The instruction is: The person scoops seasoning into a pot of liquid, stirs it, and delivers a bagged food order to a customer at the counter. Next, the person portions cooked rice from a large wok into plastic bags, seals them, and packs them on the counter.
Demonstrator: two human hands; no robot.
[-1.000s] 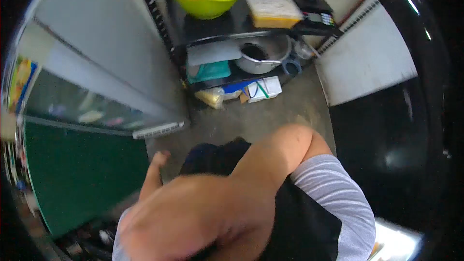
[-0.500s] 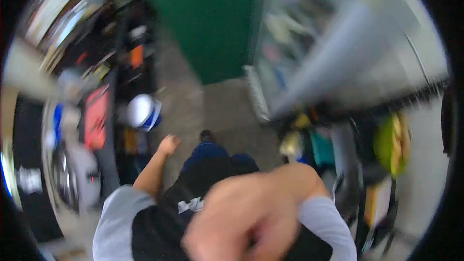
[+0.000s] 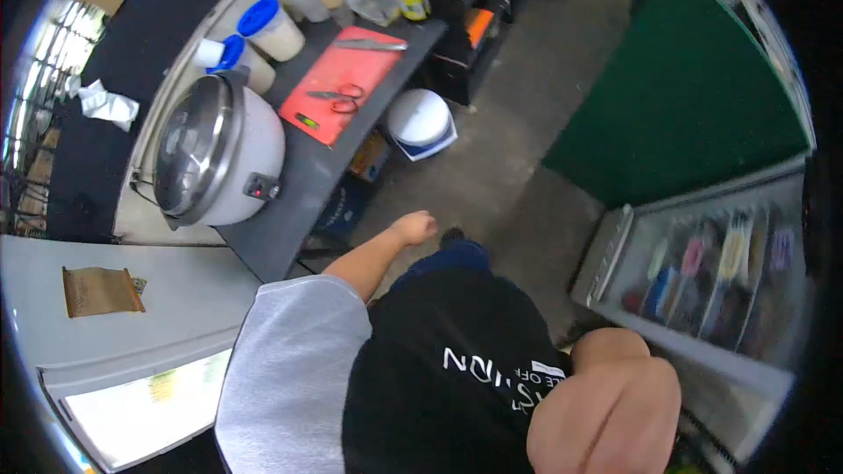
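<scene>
1. Standing or walking in the gap beside the counter (image 3: 290, 211) seems to be the step in hand; no object is seen being handled.
2. Lower left, a white panel (image 3: 189, 276) bears a brown paper packet (image 3: 101, 291), with a brightly lit opening below.
3. A rice cooker (image 3: 250, 154) with a small red light sits on the counter, two blue-lidded tubs (image 3: 274, 33) just beyond it.
4. Farther right, a red chopping board (image 3: 351, 68) lies on the counter, a knife (image 3: 371, 45) and scissors (image 3: 339, 96) on it.
5. The left hand (image 3: 417, 228) hangs beside the counter, fingers curled in, nothing seen in them. Near it but apart, a white-lidded bucket (image 3: 419, 117) stands low beside the counter, taking up foot room. Any reach to the countertop would, I judge, call for uncurling and raising that hand.
6. The right hand (image 3: 606, 417), on a sharply bent arm, is close to the camera; I cannot tell whether its fingers are open or closed.
7. At right, a green board (image 3: 694, 96) and a glass-fronted fridge (image 3: 711, 272) limit passage on that side.
</scene>
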